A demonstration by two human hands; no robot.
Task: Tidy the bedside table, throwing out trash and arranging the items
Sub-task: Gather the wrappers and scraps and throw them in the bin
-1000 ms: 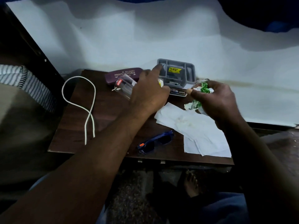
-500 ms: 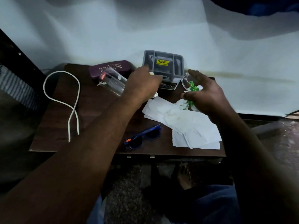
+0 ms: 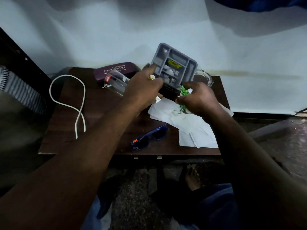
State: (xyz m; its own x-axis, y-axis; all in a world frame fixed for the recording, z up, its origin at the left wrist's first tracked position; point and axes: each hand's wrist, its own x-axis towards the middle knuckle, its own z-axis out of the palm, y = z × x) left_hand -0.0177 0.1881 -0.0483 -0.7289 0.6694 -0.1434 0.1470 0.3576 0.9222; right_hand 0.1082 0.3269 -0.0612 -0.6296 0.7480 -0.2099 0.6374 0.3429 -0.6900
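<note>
Far left of frame: a striped cloth (image 3: 21,90) is lying beside the desk (image 3: 103,117). On the desk's left part a white cord (image 3: 79,103) is lying in a loop, crossing itself near the front.

Upper centre-left: a purple glasses case (image 3: 116,70) is sitting at the back edge. A clear tumbler (image 3: 114,82) is lying on its side just in front of it.

Centre: the left hand (image 3: 142,90) is gripping the left rim of a grey tray (image 3: 174,65), fingers curled round it, with a small white-and-yellow scrap showing between the fingers. The tray is sitting tilted, with white bits in its compartments, and its near edge is over a black box (image 3: 169,92).

Lower centre: blue sunglasses (image 3: 149,136) are lying near the front edge.

Right of centre: the right hand (image 3: 197,98) is clutching a crumpled green-and-white wrapper (image 3: 185,91), fingers curled round it, just beside the black box. White tissues (image 3: 191,125) are lying spread under and in front of this hand.

Upper right of that hand: a clear jar (image 3: 203,77) is standing at the back right corner. A white sheet (image 3: 149,30) is filling the upper frame.
</note>
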